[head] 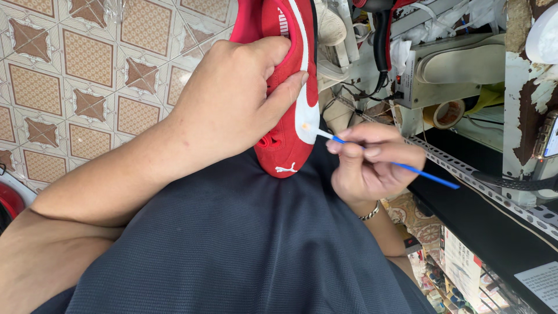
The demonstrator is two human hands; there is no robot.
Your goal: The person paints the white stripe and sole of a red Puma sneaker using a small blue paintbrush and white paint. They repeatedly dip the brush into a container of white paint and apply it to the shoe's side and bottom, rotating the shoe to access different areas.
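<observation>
A white printed sign [462,264] leans low at the near right. A white paper label [540,283] lies on the dark shelf in the near right corner.

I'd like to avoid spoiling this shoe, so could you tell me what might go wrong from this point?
The blue brush tip sits on the white stripe right beside red suede, so a small slip could smear onto the red shoe. The left hand alone steadies the shoe over the dark shirt; if it twists, drips may land on the fabric. The right hand works unsupported, so strokes may wobble.
</observation>
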